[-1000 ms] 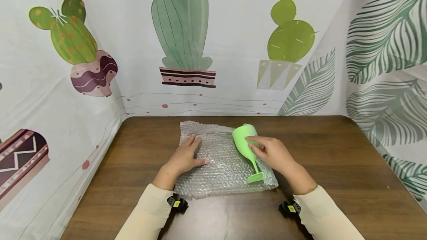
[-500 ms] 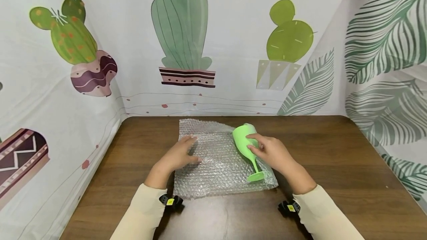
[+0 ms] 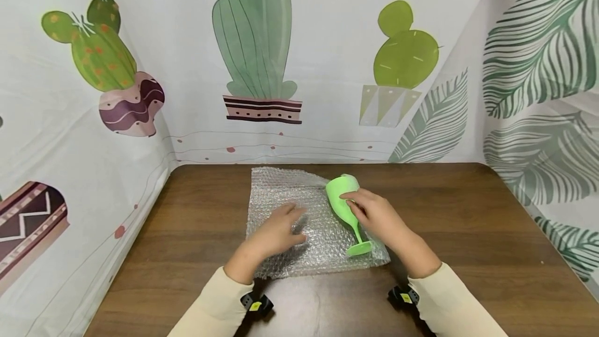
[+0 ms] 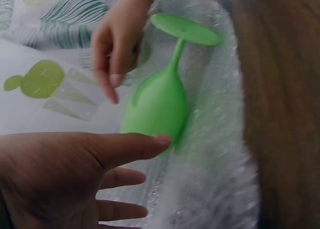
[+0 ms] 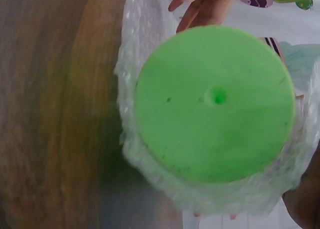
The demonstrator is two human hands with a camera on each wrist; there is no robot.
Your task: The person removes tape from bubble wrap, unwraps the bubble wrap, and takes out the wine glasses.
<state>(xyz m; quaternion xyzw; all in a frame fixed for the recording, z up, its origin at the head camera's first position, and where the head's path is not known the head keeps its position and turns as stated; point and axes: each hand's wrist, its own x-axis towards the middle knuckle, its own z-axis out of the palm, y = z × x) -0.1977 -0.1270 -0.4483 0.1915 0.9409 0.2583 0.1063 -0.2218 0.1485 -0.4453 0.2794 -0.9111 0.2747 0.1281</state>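
A bright green goblet (image 3: 343, 204) lies on its side on the right part of a bubble wrap sheet (image 3: 269, 194), foot toward the person. My right hand (image 3: 380, 215) holds the bowl near its rim with index finger and thumb; its other fingers are partly hidden. In the right wrist view the round foot (image 5: 215, 134) fills the middle, with bubble wrap edges around it. My left hand (image 3: 278, 230) is over the sheet, left of the goblet, fingers spread and slightly blurred. The left wrist view shows the left thumb (image 4: 135, 148) in front of the bowl.
The sheet lies on a brown wooden table (image 3: 210, 212). A white cloth (image 3: 187, 66) printed with cacti and leaves hangs behind and along both sides. Black wrist cameras sit on the left sleeve (image 3: 210, 300) and the right sleeve (image 3: 456, 298).
The left hand first drew back left from the sheet, then came right toward the goblet. The right hand stays at the bowl, its wrist shifting slightly. The goblet lies nearly still.
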